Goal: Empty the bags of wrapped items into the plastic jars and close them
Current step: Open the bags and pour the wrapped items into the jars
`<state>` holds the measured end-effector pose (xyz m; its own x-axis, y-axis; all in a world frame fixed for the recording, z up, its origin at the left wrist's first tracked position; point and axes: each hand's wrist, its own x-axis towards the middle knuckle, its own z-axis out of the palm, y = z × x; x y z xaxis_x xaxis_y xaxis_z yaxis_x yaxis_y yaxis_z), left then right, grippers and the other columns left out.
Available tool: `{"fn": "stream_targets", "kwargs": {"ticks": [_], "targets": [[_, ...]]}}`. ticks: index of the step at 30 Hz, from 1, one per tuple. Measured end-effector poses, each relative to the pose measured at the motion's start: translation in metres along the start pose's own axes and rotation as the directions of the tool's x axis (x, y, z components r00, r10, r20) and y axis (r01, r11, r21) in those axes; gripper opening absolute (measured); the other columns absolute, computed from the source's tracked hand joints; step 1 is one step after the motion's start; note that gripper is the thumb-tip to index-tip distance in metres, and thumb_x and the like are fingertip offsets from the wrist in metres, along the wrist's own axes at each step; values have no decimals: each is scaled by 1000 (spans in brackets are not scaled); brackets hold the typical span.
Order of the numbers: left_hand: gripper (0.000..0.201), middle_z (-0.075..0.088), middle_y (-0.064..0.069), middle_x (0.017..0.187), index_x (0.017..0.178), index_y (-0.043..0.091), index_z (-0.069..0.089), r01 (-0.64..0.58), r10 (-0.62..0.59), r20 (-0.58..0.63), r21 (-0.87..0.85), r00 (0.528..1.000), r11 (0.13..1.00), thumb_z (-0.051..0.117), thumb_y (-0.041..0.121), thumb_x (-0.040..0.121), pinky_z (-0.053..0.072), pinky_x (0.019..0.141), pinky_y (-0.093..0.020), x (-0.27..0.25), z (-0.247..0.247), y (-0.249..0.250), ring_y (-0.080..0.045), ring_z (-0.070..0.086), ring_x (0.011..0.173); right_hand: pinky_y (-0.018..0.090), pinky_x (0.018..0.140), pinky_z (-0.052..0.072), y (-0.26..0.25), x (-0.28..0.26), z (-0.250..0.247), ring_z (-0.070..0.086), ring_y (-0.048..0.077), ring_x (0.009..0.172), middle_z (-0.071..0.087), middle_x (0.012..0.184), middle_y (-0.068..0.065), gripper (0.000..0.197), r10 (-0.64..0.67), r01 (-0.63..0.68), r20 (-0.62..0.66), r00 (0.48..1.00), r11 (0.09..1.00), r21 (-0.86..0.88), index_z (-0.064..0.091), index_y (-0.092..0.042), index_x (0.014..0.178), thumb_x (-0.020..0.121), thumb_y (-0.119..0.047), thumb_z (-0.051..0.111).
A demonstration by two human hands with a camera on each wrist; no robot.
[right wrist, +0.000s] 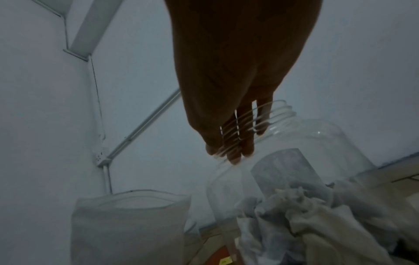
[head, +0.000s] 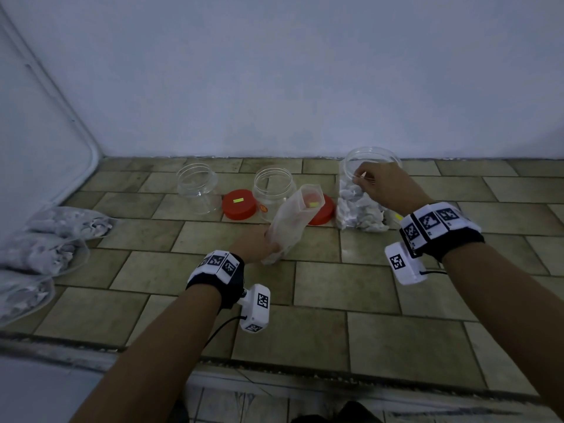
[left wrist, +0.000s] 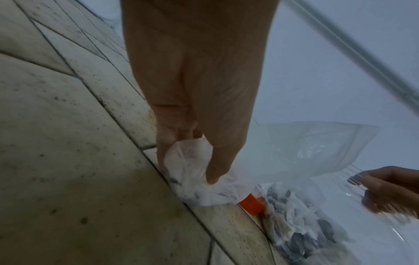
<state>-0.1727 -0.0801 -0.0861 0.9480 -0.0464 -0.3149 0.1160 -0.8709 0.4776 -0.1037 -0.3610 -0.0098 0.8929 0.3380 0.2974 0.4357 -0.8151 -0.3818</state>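
Observation:
Three clear plastic jars stand along the back wall. The right jar (head: 363, 203) holds a heap of white wrapped items (right wrist: 301, 224). My right hand (head: 381, 184) grips its threaded rim (right wrist: 272, 116), fingers hooked inside the mouth. My left hand (head: 259, 245) pinches the bunched bottom of a nearly empty clear bag (head: 293, 221), whose open mouth points up and right; in the left wrist view the bag (left wrist: 317, 148) still has a few wrapped items by the fingers. The middle jar (head: 273, 187) and the left jar (head: 197, 186) are empty and lidless.
Two red lids lie on the tiled floor: one (head: 238, 203) between the empty jars, one (head: 320, 213) partly behind the held bag. Several full bags of wrapped items (head: 55, 239) are piled at the left. A white wall runs close behind the jars.

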Motion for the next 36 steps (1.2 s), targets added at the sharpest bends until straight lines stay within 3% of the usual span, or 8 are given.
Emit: {"fn": "stream_targets", "kwargs": {"ticks": [7, 11, 19, 22, 25, 27, 31, 36], "targets": [[39, 63, -10, 113, 122, 7, 55, 21, -24, -32, -103, 999, 994, 63, 26, 89, 47, 81, -30, -5, 0, -3, -22, 58, 95, 41, 86, 43, -16, 2, 4, 55, 30, 99, 58, 105, 13, 19, -15, -27, -162, 987, 966, -259, 63, -9, 102, 87, -20, 60], [28, 66, -12, 106, 111, 4, 61, 28, -56, -101, -258, 993, 966, 61, 23, 90, 51, 83, -37, -19, -2, -15, -28, 63, 96, 41, 76, 45, -44, 4, 24, 52, 31, 94, 55, 99, 14, 16, -119, 86, -218, 969, 984, -156, 65, -3, 88, 86, -18, 59], [25, 68, -7, 90, 98, 9, 64, 88, -263, -366, -431, 893, 898, 60, 31, 87, 50, 67, -32, -77, -23, -77, -24, 63, 81, 34, 77, 45, -106, 7, 103, 53, 24, 85, 52, 94, 6, 9, -317, 272, 164, 934, 930, 249, 62, -6, 93, 90, -13, 56], [22, 64, -7, 86, 99, 7, 63, 154, -283, -417, -317, 864, 936, 55, 27, 96, 39, 64, -27, -101, -24, -104, -24, 60, 80, 31, 94, 41, -135, 3, 126, 42, 28, 122, 29, 143, 14, 67, -362, 264, 226, 904, 890, 372, 31, -18, 143, 83, -4, 56], [22, 66, -8, 91, 103, 7, 64, 193, -285, -397, -256, 873, 947, 58, 26, 94, 38, 62, -28, -120, -20, -131, -25, 61, 82, 26, 98, 29, -173, 8, 142, 18, 20, 137, 1, 154, 6, 102, -487, 412, 182, 854, 847, 336, 1, -25, 150, 76, -17, 71], [26, 65, -11, 97, 108, 4, 63, 226, -304, -387, -234, 871, 946, 60, 24, 93, 35, 64, -27, -125, -22, -147, -23, 59, 84, 27, 88, 42, -195, 16, 154, 34, 20, 129, -4, 156, 2, 103, -580, 491, 220, 784, 797, 352, 5, -29, 150, 75, -21, 74], [33, 62, -14, 114, 120, 1, 59, 207, -296, -433, -243, 851, 948, 62, 14, 91, 36, 76, -22, -126, -42, -176, -25, 58, 99, 39, 85, 51, -223, 44, 183, 59, 25, 103, 55, 125, 11, 41, -677, 487, 271, 685, 701, 521, 61, -12, 120, 80, -12, 69], [45, 55, 2, 116, 122, 18, 54, 47, -261, -510, -395, 819, 918, 75, 22, 82, 42, 78, -12, -118, -91, -229, -12, 54, 103, 24, 73, 42, -260, 88, 208, 64, 24, 80, 71, 91, 14, 23, -531, 410, 105, 841, 752, 516, 70, -2, 99, 82, -10, 57]]}}
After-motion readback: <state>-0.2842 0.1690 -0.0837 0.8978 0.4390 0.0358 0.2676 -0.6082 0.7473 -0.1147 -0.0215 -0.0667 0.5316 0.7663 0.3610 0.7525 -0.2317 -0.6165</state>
